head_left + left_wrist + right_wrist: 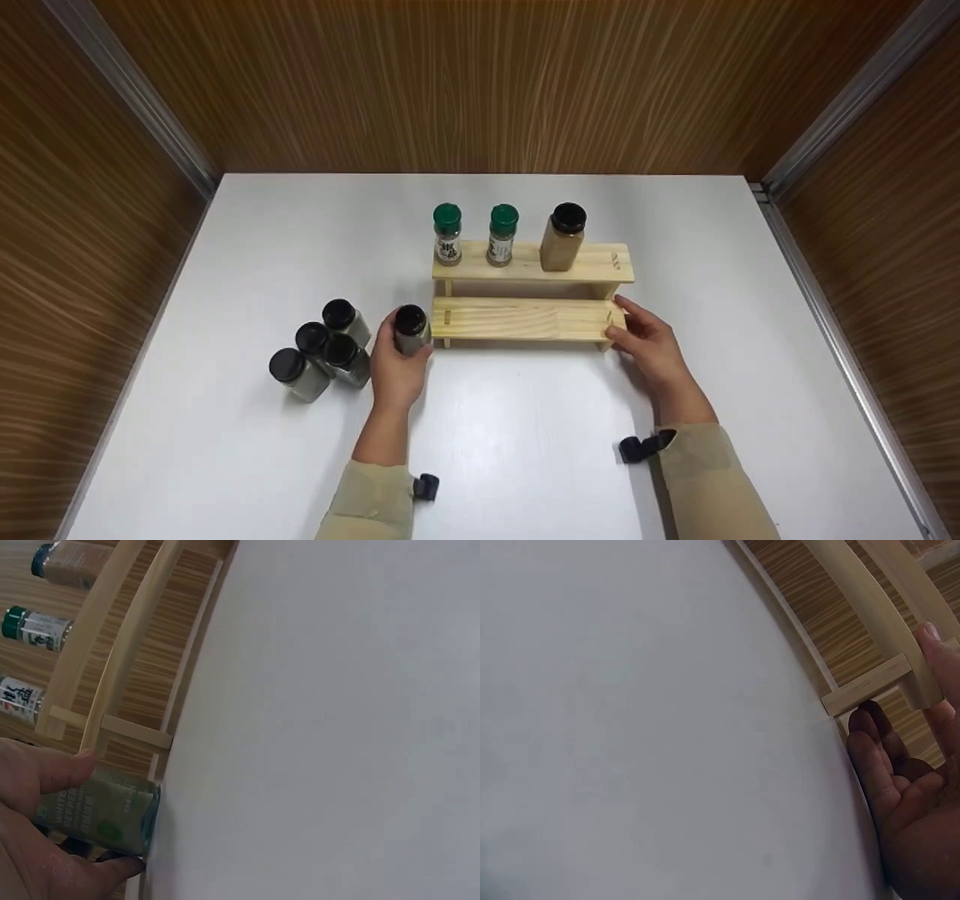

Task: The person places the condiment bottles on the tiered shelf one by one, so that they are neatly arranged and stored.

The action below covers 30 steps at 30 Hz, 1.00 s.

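My left hand [397,375] grips a black-capped jar [412,330] upright at the left end of the two-tier wooden rack [525,319]. In the left wrist view, that jar [105,810] has a white pepper label, its base at the tabletop. My right hand [652,349] holds the right end of the lower tier, thumb on top; in the right wrist view its other fingers [877,765] curl beside the rack's leg [870,686]. On the upper tier stand two green-capped shakers [448,244] [500,244] and a brown, black-capped jar [562,247].
Several black-capped jars [304,375] stand grouped on the white table [525,442], left of my left hand. Wood-grain panels [480,90] enclose the table at the back and both sides.
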### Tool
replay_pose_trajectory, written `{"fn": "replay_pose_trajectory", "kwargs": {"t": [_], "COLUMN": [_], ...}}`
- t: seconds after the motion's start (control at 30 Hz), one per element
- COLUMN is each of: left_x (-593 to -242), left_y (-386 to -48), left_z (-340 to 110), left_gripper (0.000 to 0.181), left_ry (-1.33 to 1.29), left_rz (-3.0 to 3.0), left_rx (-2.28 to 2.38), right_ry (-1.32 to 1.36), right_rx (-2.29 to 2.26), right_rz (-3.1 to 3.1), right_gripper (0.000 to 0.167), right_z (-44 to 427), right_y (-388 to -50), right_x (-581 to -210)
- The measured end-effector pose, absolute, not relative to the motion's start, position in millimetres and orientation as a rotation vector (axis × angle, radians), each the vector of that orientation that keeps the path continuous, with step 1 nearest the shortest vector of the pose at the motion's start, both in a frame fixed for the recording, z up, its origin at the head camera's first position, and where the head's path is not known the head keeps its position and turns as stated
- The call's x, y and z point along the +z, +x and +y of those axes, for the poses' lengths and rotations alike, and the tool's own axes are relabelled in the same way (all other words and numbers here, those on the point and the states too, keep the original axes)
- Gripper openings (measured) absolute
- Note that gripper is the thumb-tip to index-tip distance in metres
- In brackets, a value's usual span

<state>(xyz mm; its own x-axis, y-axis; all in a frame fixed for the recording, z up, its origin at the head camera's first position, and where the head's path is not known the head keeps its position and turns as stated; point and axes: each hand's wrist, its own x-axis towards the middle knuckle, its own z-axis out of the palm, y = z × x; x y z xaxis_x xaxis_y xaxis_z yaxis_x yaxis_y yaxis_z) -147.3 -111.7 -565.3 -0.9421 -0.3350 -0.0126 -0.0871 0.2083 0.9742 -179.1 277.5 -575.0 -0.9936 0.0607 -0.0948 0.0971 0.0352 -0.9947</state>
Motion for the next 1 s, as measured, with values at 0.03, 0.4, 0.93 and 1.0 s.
{"fn": "replay_pose_trajectory", "kwargs": {"t": [0.03, 0.4, 0.93, 1.0], "left_x": [-565, -546, -491, -485], "left_y": [-146, -132, -131, -133], "left_z": [-112, -108, -80, -75], "left_gripper": [0.074, 0.071, 0.067, 0.067], "left_ry": [0.395, 0.361, 0.125, 0.095], "left_rz": [-2.284, -2.333, -2.199, -2.197], "left_rx": [-1.794, -1.584, -1.705, -1.711], "right_ry": [0.17, 0.152, 0.184, 0.188], "right_rx": [-2.164, -2.151, -2.084, -2.078], "right_rz": [2.24, 2.26, 2.281, 2.281], "right_gripper": [0.064, 0.061, 0.064, 0.064], "right_z": [277, 277, 277, 277], "right_y": [-179, -179, -179, -179], "right_x": [-575, -575, -574, -573]}}
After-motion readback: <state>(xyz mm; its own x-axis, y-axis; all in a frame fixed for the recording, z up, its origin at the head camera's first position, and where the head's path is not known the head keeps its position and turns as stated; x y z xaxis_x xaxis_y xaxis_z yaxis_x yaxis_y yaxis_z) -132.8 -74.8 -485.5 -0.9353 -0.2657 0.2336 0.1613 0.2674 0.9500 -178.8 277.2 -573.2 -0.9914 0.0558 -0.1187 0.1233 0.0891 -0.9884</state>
